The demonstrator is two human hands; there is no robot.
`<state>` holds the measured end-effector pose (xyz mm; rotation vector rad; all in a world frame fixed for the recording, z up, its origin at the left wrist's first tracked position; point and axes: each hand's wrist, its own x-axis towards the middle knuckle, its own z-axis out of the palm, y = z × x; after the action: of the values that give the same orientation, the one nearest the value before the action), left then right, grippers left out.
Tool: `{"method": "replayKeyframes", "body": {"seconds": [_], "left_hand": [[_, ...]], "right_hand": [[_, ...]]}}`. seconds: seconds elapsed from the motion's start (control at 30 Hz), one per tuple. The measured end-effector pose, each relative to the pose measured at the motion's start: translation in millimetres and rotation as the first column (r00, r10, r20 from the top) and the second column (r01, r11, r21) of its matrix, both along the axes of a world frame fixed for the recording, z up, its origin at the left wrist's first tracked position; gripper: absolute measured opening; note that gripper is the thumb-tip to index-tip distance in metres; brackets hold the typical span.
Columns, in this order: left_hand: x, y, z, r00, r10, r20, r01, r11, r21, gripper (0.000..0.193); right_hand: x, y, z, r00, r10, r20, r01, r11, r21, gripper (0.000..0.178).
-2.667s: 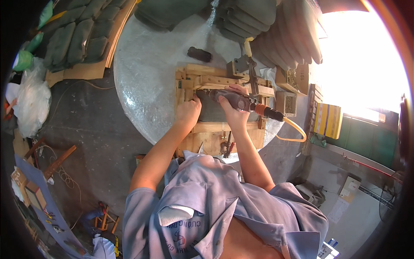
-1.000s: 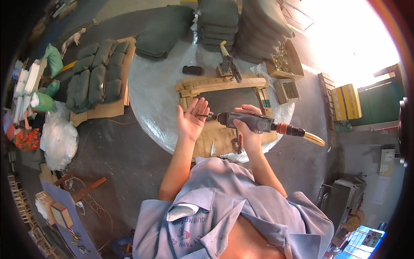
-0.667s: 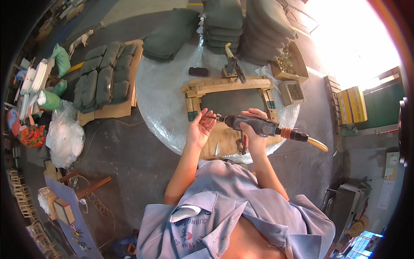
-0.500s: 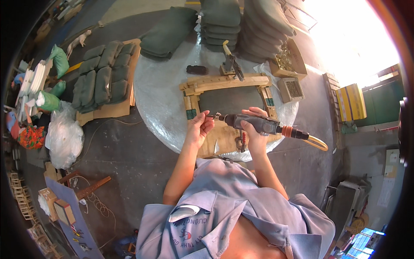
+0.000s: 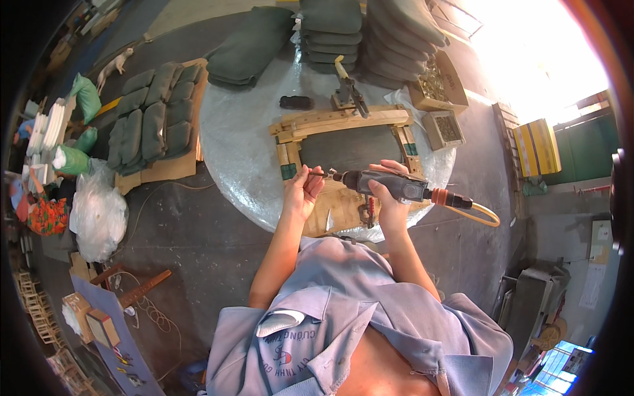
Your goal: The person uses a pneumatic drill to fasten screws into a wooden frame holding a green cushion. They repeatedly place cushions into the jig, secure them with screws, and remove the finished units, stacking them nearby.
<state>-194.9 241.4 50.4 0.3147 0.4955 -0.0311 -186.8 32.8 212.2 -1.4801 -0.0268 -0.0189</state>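
Observation:
My right hand (image 5: 391,198) is wrapped round a dark grey air screwdriver (image 5: 404,187), held level with its nose pointing left. A yellow hose (image 5: 487,212) trails from its right end. My left hand (image 5: 303,193) pinches a thin dark rod-like piece (image 5: 318,174) in line with the nose; whether it is a screw or a bit I cannot tell. Below both hands lies a wooden frame (image 5: 353,126) around a dark green padded panel (image 5: 353,150). A toggle clamp (image 5: 348,90) stands at the frame's far bar, and another clamp with a red handle (image 5: 370,212) sits at the near side.
The round table (image 5: 231,171) is covered in clear plastic. Stacks of green cushions (image 5: 331,33) stand at its far side. A wooden box of hardware (image 5: 444,130) and a cardboard box (image 5: 437,82) are at the right. More cushions (image 5: 153,125) lie on a board at left.
My left fingers have drawn a little left from the screwdriver's nose, so more of the thin dark piece shows. The view has shifted slightly; my right hand still holds the tool.

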Motion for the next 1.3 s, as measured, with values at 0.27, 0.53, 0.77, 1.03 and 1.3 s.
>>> {"method": "replayKeyframes", "body": {"seconds": [0.27,0.53,0.77,1.03,1.3], "left_hand": [[1,-3,-4,0.987,-0.049,-0.154,0.067,0.991,0.119,0.022],[-6,-4,-14,0.976,-0.073,-0.205,0.129,0.953,0.273,0.033],[38,34,-44,0.901,0.416,-0.125,0.015,0.258,0.966,0.055],[68,13,-60,0.850,0.348,-0.395,0.494,-0.269,0.827,0.087],[65,16,-70,0.853,0.358,-0.379,0.486,-0.283,0.827,0.085]], "right_hand": [[18,-4,-4,0.996,0.042,-0.084,-0.037,0.998,0.058,0.055],[49,-7,-11,0.964,0.097,-0.246,-0.083,0.994,0.066,0.056],[80,24,-35,0.984,0.155,-0.089,-0.162,0.984,-0.080,0.056],[126,87,-65,0.972,0.224,0.074,-0.195,0.940,-0.279,0.050],[141,111,-72,0.958,0.276,0.072,-0.226,0.890,-0.396,0.049]]}}
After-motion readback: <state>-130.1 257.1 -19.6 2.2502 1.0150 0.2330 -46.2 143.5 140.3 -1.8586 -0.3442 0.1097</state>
